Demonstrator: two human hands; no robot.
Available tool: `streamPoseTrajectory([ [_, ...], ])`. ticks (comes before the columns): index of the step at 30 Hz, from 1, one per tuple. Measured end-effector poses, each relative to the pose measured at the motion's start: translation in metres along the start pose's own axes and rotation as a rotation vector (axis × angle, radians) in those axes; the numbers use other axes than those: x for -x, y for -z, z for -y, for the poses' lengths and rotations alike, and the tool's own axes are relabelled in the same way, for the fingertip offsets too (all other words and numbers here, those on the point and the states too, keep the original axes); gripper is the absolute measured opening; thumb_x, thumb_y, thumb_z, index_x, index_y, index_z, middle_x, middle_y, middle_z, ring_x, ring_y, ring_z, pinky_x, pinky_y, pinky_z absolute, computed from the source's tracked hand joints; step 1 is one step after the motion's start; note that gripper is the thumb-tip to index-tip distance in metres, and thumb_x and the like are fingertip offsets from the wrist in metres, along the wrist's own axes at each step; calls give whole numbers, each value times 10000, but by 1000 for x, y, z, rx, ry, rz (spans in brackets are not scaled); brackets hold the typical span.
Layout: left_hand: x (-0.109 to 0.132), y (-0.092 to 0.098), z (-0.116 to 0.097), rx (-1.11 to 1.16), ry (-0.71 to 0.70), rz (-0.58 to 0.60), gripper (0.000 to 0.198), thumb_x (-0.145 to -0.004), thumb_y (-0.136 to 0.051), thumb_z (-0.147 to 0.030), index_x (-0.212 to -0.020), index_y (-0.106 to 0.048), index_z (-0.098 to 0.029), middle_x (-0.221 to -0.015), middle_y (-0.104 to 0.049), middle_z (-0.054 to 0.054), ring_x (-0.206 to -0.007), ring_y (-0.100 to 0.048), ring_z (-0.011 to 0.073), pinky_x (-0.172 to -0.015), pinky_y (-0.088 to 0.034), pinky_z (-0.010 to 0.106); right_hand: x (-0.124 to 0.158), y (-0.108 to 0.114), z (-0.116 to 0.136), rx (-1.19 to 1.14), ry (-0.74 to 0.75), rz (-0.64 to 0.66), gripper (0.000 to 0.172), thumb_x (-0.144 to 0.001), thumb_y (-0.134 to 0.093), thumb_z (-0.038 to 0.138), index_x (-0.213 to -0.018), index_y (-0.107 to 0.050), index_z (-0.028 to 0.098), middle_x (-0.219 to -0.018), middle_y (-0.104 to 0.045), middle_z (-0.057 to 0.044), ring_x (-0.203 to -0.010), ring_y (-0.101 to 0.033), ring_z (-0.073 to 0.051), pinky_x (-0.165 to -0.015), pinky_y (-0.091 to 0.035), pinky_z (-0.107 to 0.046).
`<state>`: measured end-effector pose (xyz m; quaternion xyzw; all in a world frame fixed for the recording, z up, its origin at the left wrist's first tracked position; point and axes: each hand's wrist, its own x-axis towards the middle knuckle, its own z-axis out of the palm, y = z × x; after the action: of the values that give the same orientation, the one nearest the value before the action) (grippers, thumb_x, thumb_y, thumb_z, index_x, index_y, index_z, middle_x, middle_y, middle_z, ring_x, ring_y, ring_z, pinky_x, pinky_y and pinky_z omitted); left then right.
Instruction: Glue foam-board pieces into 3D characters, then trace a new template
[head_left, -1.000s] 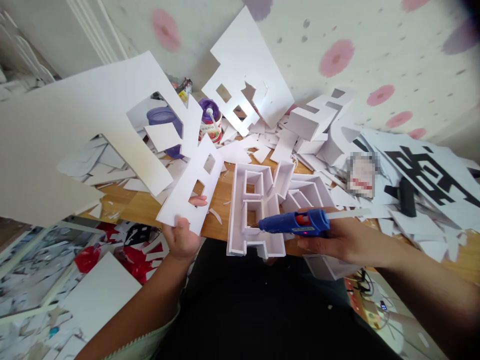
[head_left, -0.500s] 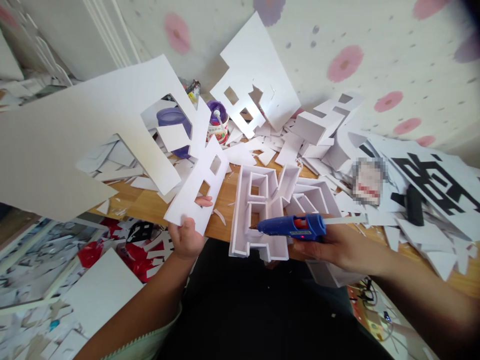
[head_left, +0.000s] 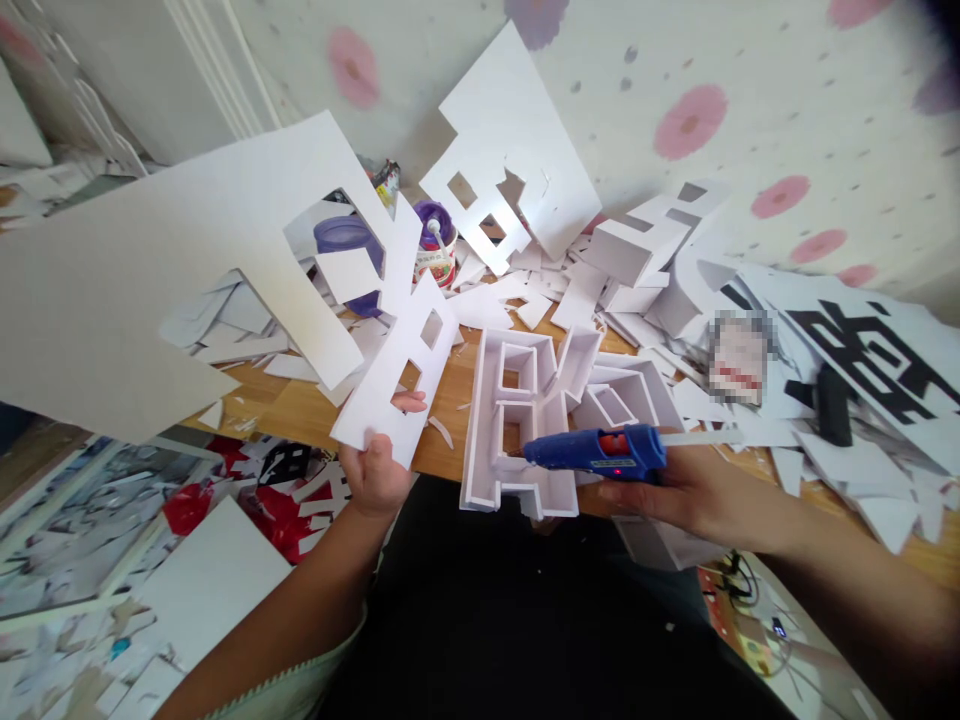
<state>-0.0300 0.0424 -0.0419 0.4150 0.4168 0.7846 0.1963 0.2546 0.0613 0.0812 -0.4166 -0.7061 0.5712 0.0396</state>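
My left hand (head_left: 377, 476) grips the lower end of a white foam board sheet (head_left: 360, 405) with cut-out openings, one fingertip showing through a square hole. In my right hand (head_left: 679, 495) is a blue glue gun (head_left: 592, 452), its nozzle pointing left and a pale glue stick jutting from its back. A small red light glows on it. The nozzle is over a white hollow block-shaped letter or character form (head_left: 484, 420) with raised walls, lying at the table's front edge. Whether the nozzle touches the form I cannot tell.
White offcuts (head_left: 585, 295) litter the wooden table (head_left: 442, 445). A cut-out board (head_left: 525, 120) leans on the wall, beside a tub with a purple lid (head_left: 435, 225). Finished-looking raised forms (head_left: 630, 250) stand back right, near a sheet with black characters (head_left: 877, 350). A scrap-filled bin (head_left: 262, 500) is lower left.
My right hand and the glue gun have shifted slightly to the right. My left hand keeps its hold on the foam board sheet, nearly still.
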Motion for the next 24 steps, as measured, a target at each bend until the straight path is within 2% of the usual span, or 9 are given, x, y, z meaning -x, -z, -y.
streamPoseTrajectory([
  [4, -1, -1, 3, 23, -37, 7, 286, -834, -541, -449, -937, -597, -189, -801, -679, 75, -843, -665, 289, -802, -530, 481, 18, 6, -10, 10, -57, -92, 449, -826, -660, 559, -1080, -731, 196, -958, -733, -78, -883, -679, -280, -830, -560, -378],
  [7, 0, -1, 4, 20, -62, 15, 309, -849, -533, -470, -930, -607, -181, -793, -674, 78, -835, -666, 291, -754, -540, 462, 28, 9, -14, 115, -3, -55, 400, -858, -639, 498, -1136, -723, 222, -1058, -720, -74, -961, -660, -280, -878, -539, -374],
  [9, 0, -1, 4, 26, -85, 18, 307, -861, -522, -459, -937, -613, -176, -799, -675, 83, -840, -666, 294, -737, -542, 455, 30, 8, -14, 174, 55, -5, 365, -896, -601, 454, -1172, -717, 245, -1085, -709, -70, -931, -664, -247, -836, -545, -330],
  [11, 0, 0, 5, 41, -91, 28, 283, -867, -517, -426, -943, -620, -173, -813, -678, 85, -854, -664, 295, -755, -540, 461, 28, 7, -12, 190, 82, 16, 361, -918, -566, 446, -1171, -722, 240, -1017, -712, -70, -824, -669, -210, -739, -553, -287],
  [13, 0, 1, 6, 57, -89, 42, 255, -867, -514, -385, -955, -624, -173, -824, -681, 83, -874, -661, 292, -795, -535, 470, 26, 5, -11, 199, 100, 22, 376, -926, -548, 456, -1164, -726, 226, -964, -709, -70, -802, -669, -206, -711, -553, -280],
  [18, -1, 2, 7, 57, -115, 82, 290, -890, -475, -387, -985, -631, -161, -865, -690, 99, -899, -655, 293, -859, -518, 497, 24, 3, -13, 187, 51, 41, 396, -933, -543, 455, -1238, -695, 253, -1140, -696, -74, -948, -666, -245, -782, -552, -304],
  [24, 0, 2, 9, 72, -98, 54, 256, -884, -481, -355, -986, -621, -166, -836, -690, 89, -881, -662, 291, -836, -528, 491, 29, 4, -10, 189, -20, 50, 430, -934, -540, 484, -1252, -689, 236, -1166, -700, -67, -992, -655, -256, -902, -511, -336],
])
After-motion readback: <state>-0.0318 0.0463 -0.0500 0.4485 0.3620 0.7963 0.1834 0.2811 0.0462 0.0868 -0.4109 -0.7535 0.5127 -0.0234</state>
